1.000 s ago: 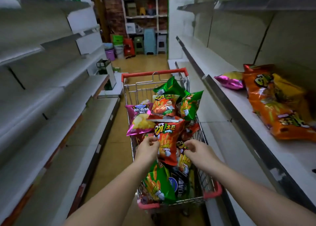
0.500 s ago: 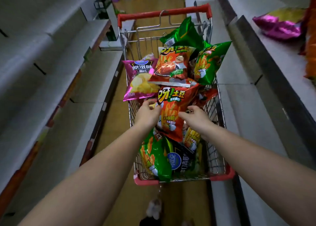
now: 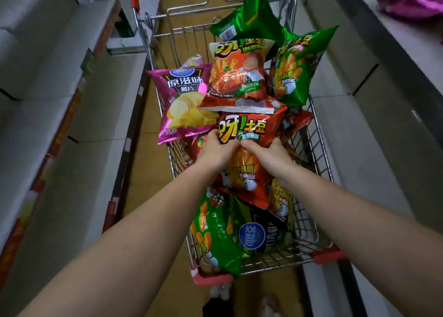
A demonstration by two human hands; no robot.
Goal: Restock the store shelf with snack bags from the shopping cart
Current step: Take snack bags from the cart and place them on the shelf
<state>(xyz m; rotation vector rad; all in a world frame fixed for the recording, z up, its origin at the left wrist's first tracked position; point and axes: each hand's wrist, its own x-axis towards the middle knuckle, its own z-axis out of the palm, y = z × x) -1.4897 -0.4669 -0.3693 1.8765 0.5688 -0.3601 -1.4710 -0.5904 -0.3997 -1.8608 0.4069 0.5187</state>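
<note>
Here, left hand, right hand gripping red snack bag

dim, greenish light | glare on bag foil | edges bowed | slight motion blur

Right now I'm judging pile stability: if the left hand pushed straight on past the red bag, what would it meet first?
Probably the purple chip bag, lying just beyond the left hand; depth is unclear.

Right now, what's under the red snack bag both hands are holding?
Under the red snack bag, a green bag and a dark bag show; anything deeper is covered.
</note>
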